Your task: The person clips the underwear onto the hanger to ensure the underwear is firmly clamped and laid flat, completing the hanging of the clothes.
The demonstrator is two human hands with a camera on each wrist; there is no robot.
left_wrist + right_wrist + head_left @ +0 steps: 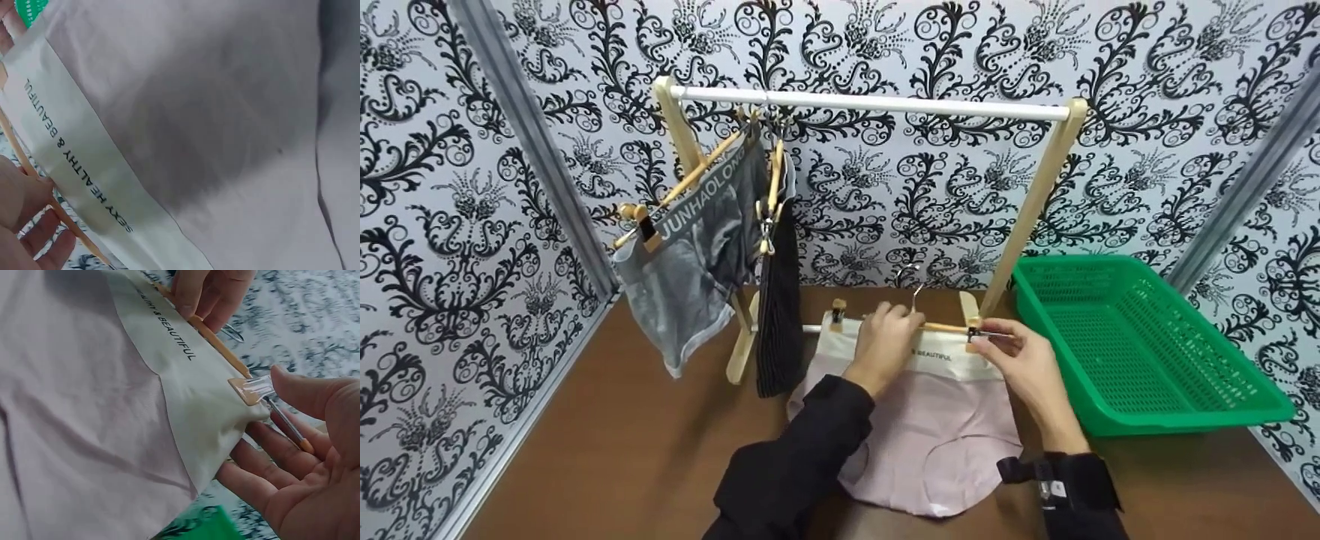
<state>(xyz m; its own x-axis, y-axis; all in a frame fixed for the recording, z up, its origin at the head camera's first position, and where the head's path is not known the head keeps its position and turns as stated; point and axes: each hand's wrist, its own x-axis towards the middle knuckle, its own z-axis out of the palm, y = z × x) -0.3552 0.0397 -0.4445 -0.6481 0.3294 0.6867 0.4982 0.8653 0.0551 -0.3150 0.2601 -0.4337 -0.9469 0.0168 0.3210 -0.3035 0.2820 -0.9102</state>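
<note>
Pink briefs [930, 420] with a cream waistband hang from a wooden clip hanger [222, 349] over the table. My left hand [885, 345] grips the hanger's bar near its middle, beside the metal hook [916, 289]. At the right end, my right hand [1027, 364] pinches a clip [247, 390]; in the right wrist view the thumb presses its metal part, with fingers behind the waistband corner. Another clip [837, 311] sits on the waistband's left corner. Lettering on the waistband shows in the left wrist view, where my left fingers [39, 242] curl about the bar.
A wooden rack with a white rail [870, 103] stands behind. Grey boxer briefs [682, 277] and a dark striped garment [780, 307] hang at its left on hangers. To the right is a green plastic basket [1177, 416] on the brown table [607, 450]. Patterned walls enclose the back and sides.
</note>
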